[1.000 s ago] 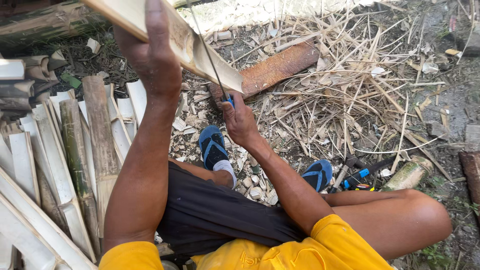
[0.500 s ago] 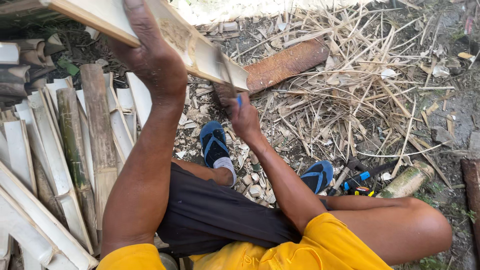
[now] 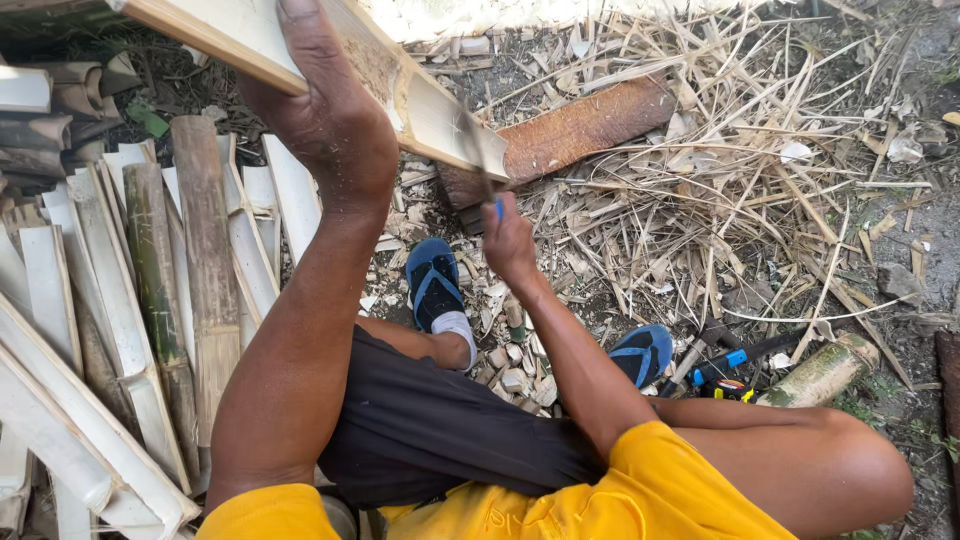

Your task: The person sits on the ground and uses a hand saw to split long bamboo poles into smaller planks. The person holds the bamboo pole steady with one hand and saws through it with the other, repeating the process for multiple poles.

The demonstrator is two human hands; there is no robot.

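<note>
on the ground among the shavings: a person sits, sawing a split bamboo slat.
left hand: clamped over the slat, pinning it.
right hand: closed on a small saw, at the slat's near end.
doing it well: likely steady grip, blade square, strokes short.
nearby: split bamboo stack.

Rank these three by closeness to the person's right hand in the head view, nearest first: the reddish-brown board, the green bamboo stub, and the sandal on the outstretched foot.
1. Reddish-brown board: just above and to the right of the right hand.
2. Sandal: below and to the hand's left, on the foot.
3. Green bamboo stub: far off at lower right, beside the knee.
</note>
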